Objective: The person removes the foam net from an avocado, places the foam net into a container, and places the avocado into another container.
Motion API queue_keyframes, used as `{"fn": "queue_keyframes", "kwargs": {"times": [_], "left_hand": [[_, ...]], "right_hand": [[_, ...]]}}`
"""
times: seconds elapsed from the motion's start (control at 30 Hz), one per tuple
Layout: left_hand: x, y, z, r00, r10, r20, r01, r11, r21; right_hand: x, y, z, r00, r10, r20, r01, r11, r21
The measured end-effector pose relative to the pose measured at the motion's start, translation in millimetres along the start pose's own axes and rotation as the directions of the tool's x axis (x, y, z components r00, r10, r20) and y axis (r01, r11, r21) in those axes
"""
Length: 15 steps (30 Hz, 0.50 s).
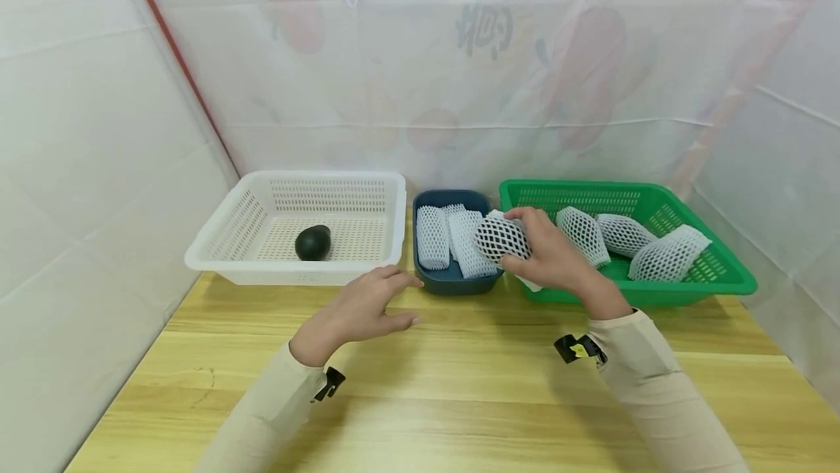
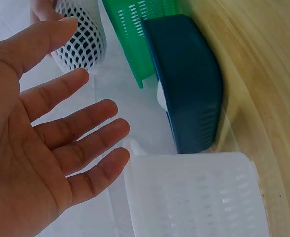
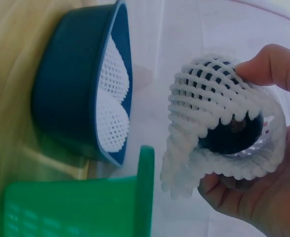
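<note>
My right hand (image 1: 550, 248) grips a dark avocado (image 3: 232, 135) wrapped in a white foam net sleeve (image 1: 502, 238), up over the gap between the blue bin and the green basket. In the right wrist view the stem end shows through the sleeve's open end, between thumb and fingers. My left hand (image 1: 367, 303) holds nothing; its fingers are spread and lightly bent near the front of the blue bin (image 1: 453, 286). White foam net sleeves (image 1: 433, 236) lie flat in that bin. A bare dark avocado (image 1: 313, 243) sits in the white basket (image 1: 230, 269).
On the right stands a green basket (image 1: 682, 296) with several avocados in net sleeves (image 1: 668, 254). The three containers line up along the back of the wooden table (image 1: 446, 400). White sheeting (image 1: 394, 57) hangs behind and at both sides.
</note>
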<state>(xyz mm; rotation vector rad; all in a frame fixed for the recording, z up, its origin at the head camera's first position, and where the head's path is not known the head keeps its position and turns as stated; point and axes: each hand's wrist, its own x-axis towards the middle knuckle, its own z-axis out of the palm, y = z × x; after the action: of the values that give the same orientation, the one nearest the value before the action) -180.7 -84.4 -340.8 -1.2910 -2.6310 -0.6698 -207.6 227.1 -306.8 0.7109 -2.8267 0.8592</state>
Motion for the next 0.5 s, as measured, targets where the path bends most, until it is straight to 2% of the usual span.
{"fn": "queue_keyframes", "kwargs": {"times": [0.27,0.5], "left_hand": [[-8.7,-2.9,0.0,0.996,-0.075,0.052,0.076,0.997,-0.018],[-14.9,-8.1,0.4,0.992,-0.1,0.08,0.102,0.995,-0.021]], "right_hand": [[-2.3,-3.0,15.0,0.997,-0.076,-0.007,0.077,0.996,0.041],[-5.4,-9.0,27.1,0.997,-0.074,0.019,0.071,0.99,0.119]]}}
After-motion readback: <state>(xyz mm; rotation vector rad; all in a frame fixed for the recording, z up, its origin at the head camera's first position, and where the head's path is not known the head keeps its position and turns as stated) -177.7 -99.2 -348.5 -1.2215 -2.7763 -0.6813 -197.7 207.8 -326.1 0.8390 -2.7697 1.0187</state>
